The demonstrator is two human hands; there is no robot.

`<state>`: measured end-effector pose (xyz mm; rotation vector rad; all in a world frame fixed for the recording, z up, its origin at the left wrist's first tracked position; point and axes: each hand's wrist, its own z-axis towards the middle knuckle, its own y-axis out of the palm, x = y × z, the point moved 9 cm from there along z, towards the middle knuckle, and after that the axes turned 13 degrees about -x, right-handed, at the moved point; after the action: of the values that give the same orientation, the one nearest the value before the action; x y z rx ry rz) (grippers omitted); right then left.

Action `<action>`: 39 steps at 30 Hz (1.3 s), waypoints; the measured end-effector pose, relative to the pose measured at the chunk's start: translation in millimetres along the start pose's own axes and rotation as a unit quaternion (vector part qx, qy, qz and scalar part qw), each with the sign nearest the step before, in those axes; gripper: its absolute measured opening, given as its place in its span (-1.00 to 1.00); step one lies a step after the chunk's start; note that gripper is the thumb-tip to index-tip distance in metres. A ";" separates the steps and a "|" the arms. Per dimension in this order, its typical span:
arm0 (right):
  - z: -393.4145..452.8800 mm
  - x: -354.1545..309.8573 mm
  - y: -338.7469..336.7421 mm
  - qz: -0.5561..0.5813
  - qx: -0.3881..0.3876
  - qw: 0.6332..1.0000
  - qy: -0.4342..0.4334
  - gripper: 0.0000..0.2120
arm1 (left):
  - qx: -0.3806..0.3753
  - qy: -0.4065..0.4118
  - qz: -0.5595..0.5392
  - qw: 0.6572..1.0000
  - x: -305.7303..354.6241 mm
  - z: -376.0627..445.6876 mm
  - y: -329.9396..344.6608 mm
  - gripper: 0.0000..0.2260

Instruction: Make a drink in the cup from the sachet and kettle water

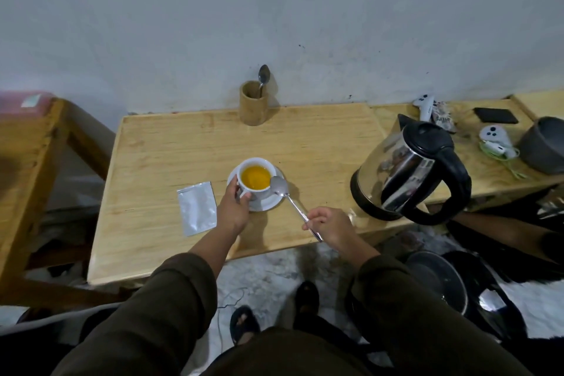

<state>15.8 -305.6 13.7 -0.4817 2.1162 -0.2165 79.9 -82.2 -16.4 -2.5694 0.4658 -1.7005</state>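
Note:
A white cup [255, 163] full of orange-yellow drink stands on a white saucer [268, 202] in the middle of the wooden table [171, 149]. My left hand [235, 204] grips the cup by its handle side. My right hand [328, 224] pinches the handle of a metal spoon [279, 186], whose bowl hovers at the cup's right rim, outside the liquid. A silver sachet [197, 207] lies flat to the left of the saucer. The steel kettle [409, 169] with black lid and handle stands at the right, lid shut.
A bamboo holder [253, 104] with another spoon stands at the back by the wall. On the right lie controllers [494, 137], a black phone [496, 115] and a grey bowl [543, 146]. Pots sit on the floor at the lower right. A wooden bench stands to the left.

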 end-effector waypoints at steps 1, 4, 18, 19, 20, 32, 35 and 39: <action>0.0 5.2 -1.1 0.018 0.010 1.000 0.011 -0.75 | -0.001 0.001 -0.001 1.000 -0.1 -0.1 0.2 -0.51; 1.8 18.0 -7.3 0.066 0.045 0.996 0.036 -0.73 | 0.007 0.002 0.002 1.000 0.0 -0.9 0.1 -0.52; 51.0 47.4 -25.7 0.004 0.084 0.974 0.211 -0.79 | 0.050 0.009 0.036 0.998 4.3 -6.0 -0.3 -0.55; 54.1 43.2 -25.4 -0.009 0.069 0.975 0.211 -0.75 | 0.056 0.010 0.040 0.998 4.3 -6.1 -0.5 -0.55; 58.1 43.5 -27.6 -0.007 0.070 0.975 0.213 -0.71 | 0.059 0.012 0.044 0.997 4.6 -6.3 -0.5 -0.56; 65.0 22.0 -36.2 -0.231 0.012 0.944 0.236 -0.65 | 0.089 0.014 0.040 0.995 -0.2 -4.6 2.3 -0.58; 60.5 29.6 -38.6 -0.159 0.032 0.954 0.253 -0.63 | 0.101 0.014 0.038 0.994 -3.3 -10.2 3.2 -0.57; 52.8 30.2 -43.1 -0.047 0.084 0.973 0.211 -0.81 | 0.144 0.007 0.006 0.990 -1.2 -22.1 -6.1 -0.56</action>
<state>55.6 -355.9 -24.4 -0.4656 2.4603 -0.5927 60.9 -72.8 -7.5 -2.3472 0.2150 -1.6445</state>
